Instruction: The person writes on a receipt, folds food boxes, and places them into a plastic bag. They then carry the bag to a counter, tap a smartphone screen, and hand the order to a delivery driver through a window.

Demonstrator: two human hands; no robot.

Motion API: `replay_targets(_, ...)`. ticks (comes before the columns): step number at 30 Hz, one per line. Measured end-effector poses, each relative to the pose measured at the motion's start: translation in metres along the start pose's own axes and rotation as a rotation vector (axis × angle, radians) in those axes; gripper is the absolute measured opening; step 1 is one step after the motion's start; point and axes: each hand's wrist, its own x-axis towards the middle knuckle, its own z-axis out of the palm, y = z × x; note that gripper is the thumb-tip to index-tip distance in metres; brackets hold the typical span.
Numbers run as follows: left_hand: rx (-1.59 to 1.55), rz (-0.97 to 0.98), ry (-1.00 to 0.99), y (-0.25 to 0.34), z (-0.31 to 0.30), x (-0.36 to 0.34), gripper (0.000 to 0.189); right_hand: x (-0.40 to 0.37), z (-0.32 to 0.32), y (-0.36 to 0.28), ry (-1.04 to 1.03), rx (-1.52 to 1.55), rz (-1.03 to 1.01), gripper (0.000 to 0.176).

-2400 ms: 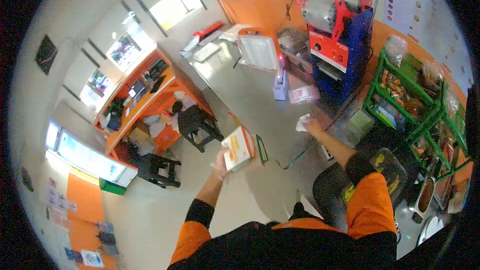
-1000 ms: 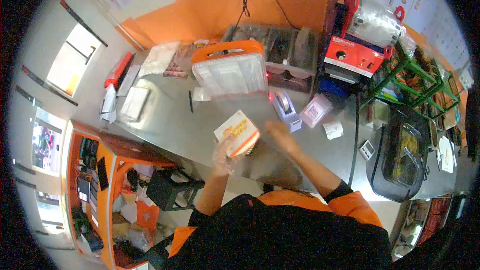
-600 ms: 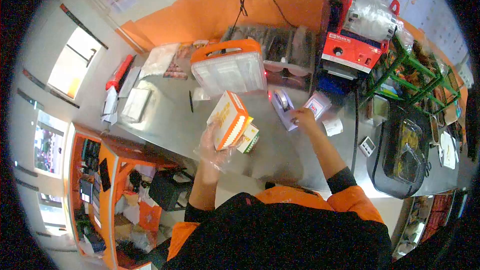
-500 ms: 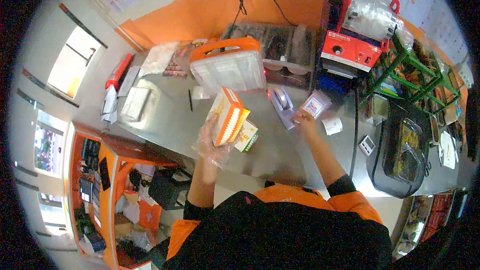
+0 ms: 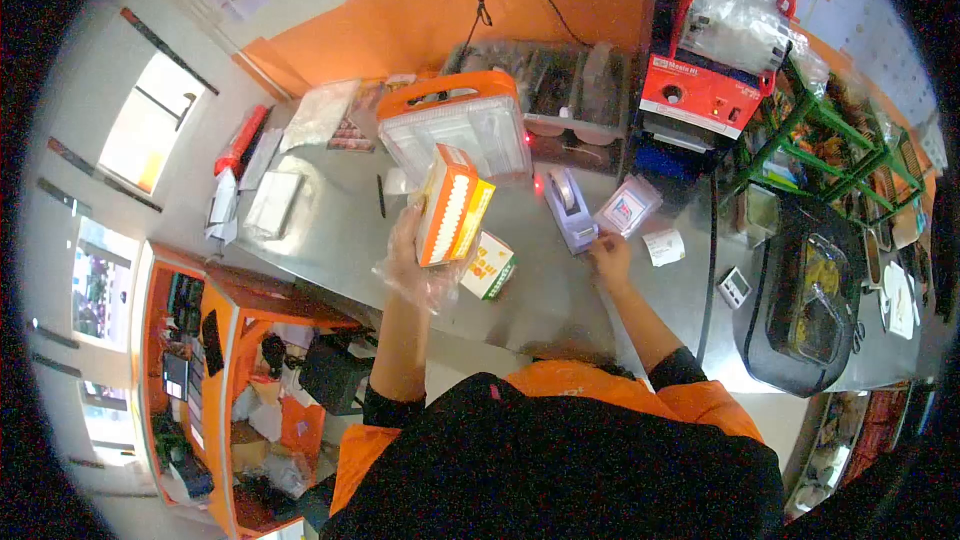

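My left hand, in a clear plastic glove, holds an orange and white box with a yellow side, raised over the counter. Beneath it and to the right, a white and green box rests on the metal surface. My right hand is at the near end of a lilac tape dispenser, its fingers drawn together; whether something small is between them cannot be made out. Just beyond the right hand lies a clear packet with a blue and red label, with a white paper slip beside it.
Behind stand a clear case with an orange handle and a red sealing machine. To the right are a green rack, a white timer and a black tray. White packets lie left on the counter.
The orange box has risen slightly and turned, showing more of its yellow side. My right hand has moved slightly down, and the tape dispenser has shifted a little toward me.
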Motion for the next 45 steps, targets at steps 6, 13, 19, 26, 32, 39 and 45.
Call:
replay_targets(6, -0.615, -0.371, 0.115, 0.018, 0.006, 0.003, 0.045, -0.044, 0.009, -0.044, 0.257, 0.094, -0.082, 0.01)
replay_targets(13, -0.561, -0.366, 0.207, 0.026, 0.023, -0.002, 0.045, -0.096, 0.056, -0.258, -0.379, 0.197, -0.37, 0.016)
replay_targets(19, -0.382, -0.403, 0.261, 0.04, 0.036, -0.009, 0.054, -0.103, 0.083, -0.298, -0.586, 0.289, -0.376, 0.039)
replay_targets(26, -0.441, -0.244, 0.179, 0.033, 0.033, -0.018, 0.047, -0.101, 0.102, -0.291, -0.531, 0.324, -0.245, 0.044)
replay_targets(32, -0.544, -0.291, 0.131, 0.039, 0.035, -0.028, 0.044, -0.096, 0.101, -0.292, -0.375, 0.003, -0.397, 0.052)
replay_targets(39, -0.664, -0.429, -0.079, 0.014, 0.021, -0.032, 0.045, -0.09, 0.097, -0.267, -0.649, 0.548, -0.264, 0.044)
replay_targets(45, -0.581, -0.312, 0.145, 0.01, 0.024, -0.04, 0.04, -0.068, 0.091, -0.258, -0.457, 0.469, -0.217, 0.032)
